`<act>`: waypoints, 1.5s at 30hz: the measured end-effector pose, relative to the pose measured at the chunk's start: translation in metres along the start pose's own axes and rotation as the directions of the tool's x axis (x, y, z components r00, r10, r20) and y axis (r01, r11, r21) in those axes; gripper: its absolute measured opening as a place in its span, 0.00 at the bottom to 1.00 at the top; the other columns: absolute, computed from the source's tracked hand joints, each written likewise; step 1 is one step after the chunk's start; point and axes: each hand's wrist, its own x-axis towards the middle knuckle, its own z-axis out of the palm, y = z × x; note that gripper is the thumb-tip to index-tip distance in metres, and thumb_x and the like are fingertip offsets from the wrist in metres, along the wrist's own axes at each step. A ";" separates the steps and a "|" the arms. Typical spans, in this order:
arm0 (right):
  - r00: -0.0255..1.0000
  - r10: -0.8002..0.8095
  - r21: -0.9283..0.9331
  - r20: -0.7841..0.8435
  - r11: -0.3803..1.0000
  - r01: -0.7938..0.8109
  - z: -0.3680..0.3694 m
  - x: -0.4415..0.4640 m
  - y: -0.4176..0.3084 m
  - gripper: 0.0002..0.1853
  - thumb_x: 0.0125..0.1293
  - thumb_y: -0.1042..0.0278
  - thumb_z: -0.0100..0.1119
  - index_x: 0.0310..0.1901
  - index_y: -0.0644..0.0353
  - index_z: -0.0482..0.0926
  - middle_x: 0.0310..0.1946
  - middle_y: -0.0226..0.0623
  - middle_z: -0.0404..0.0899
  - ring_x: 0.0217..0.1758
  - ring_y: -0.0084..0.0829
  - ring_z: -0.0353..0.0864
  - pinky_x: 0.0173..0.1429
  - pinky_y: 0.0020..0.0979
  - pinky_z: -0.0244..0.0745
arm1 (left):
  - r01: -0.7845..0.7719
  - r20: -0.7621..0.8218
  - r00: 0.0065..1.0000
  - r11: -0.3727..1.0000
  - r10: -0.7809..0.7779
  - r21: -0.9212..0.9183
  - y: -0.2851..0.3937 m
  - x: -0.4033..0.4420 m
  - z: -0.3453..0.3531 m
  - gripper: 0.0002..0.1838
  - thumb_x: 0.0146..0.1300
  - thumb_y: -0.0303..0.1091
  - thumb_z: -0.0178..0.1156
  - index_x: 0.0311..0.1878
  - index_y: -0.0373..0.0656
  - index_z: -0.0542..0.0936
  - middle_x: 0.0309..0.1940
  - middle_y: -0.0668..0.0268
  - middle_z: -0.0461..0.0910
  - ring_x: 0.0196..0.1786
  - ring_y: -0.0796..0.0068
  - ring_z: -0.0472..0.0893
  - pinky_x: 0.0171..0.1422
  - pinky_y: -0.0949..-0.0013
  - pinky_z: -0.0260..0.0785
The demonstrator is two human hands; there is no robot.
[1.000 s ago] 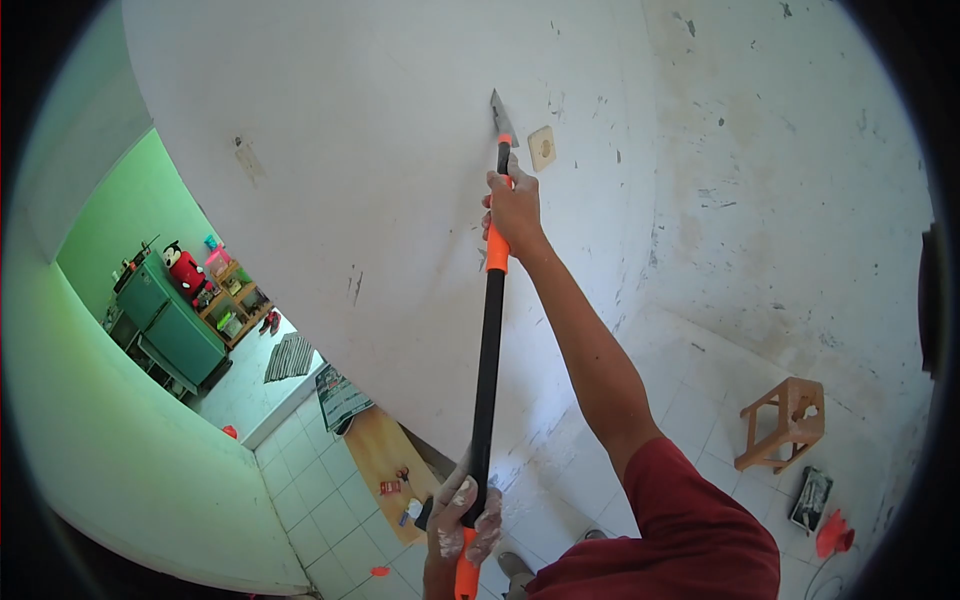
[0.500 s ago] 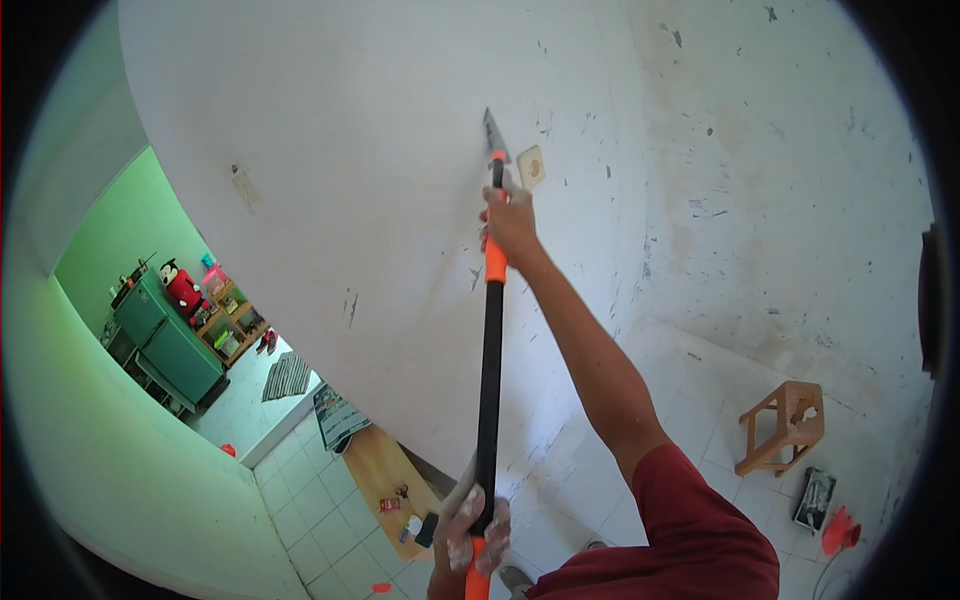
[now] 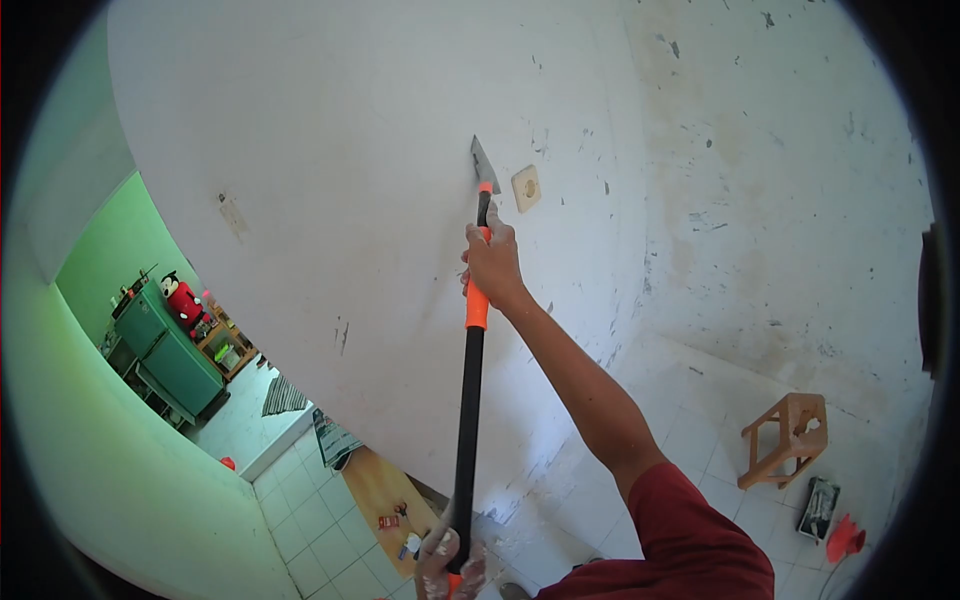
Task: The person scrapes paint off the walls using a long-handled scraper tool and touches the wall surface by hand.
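A long-handled scraper (image 3: 468,420) with a black and orange shaft reaches up the white wall (image 3: 340,120). Its metal blade (image 3: 484,165) lies at the wall surface, just left of a cream power socket (image 3: 526,188); whether the edge touches is hard to tell. My right hand (image 3: 495,262), its arm stretched out, is closed round the upper shaft just below the blade. Lower down, my left hand (image 3: 436,562) wraps the shaft near its bottom orange part, at the frame's lower edge. Whitish dust or residue covers the fingers of both hands.
A wooden-coloured stool (image 3: 788,438), a black paint tray (image 3: 819,508) and a red object (image 3: 846,538) stand on the tiled floor at right. A board (image 3: 375,490) with small items lies below the wall. Through a doorway at left is a green fridge (image 3: 170,350).
The scraper and both hands have moved down and slightly left in view. Against the socket, the blade sits a little lower and farther left. The camera view has also shifted slightly.
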 end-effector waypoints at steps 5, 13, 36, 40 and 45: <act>0.996 -0.061 -0.027 -0.072 0.998 0.059 -0.020 0.050 -0.008 0.30 0.75 0.63 0.53 0.73 0.71 0.63 0.28 0.42 0.75 0.16 0.30 0.75 0.17 0.38 0.77 | -0.002 0.021 1.000 0.998 0.003 -0.068 -0.003 0.048 -0.011 0.37 0.82 0.44 0.51 0.87 0.50 0.48 0.26 0.61 0.73 0.11 0.80 0.66 0.13 0.76 0.60; 0.993 -0.108 -0.114 0.048 0.987 0.113 0.000 -0.015 0.008 0.39 0.78 0.66 0.51 0.83 0.64 0.46 0.25 0.39 0.73 0.15 0.28 0.75 0.17 0.34 0.77 | -0.071 -0.062 0.995 0.996 0.075 0.060 -0.041 0.005 -0.033 0.38 0.79 0.32 0.51 0.86 0.46 0.48 0.25 0.62 0.73 0.15 0.79 0.69 0.17 0.75 0.64; 0.987 -0.036 -0.184 0.159 0.981 0.065 0.023 -0.083 0.022 0.37 0.80 0.66 0.47 0.83 0.69 0.43 0.19 0.32 0.70 0.12 0.27 0.73 0.16 0.32 0.78 | -0.132 -0.531 0.847 0.965 -0.009 -0.227 -0.115 -0.037 -0.080 0.45 0.74 0.28 0.60 0.86 0.50 0.47 0.22 0.68 0.70 0.15 0.76 0.69 0.14 0.74 0.66; 0.990 -0.023 -0.189 0.141 0.981 0.050 0.022 -0.085 0.023 0.37 0.80 0.66 0.46 0.83 0.66 0.44 0.19 0.32 0.69 0.13 0.26 0.73 0.16 0.32 0.78 | -0.064 -0.487 0.873 0.995 0.018 -0.077 -0.113 -0.037 -0.081 0.43 0.74 0.28 0.58 0.86 0.48 0.48 0.23 0.68 0.71 0.19 0.75 0.73 0.15 0.73 0.68; 0.991 -0.016 -0.184 0.132 0.982 0.041 0.032 -0.109 0.044 0.38 0.80 0.64 0.49 0.84 0.64 0.46 0.22 0.35 0.72 0.12 0.24 0.70 0.15 0.31 0.74 | -0.030 -0.392 0.920 0.999 0.021 -0.016 -0.101 -0.055 -0.092 0.41 0.74 0.28 0.57 0.85 0.47 0.49 0.23 0.66 0.71 0.17 0.76 0.71 0.15 0.73 0.66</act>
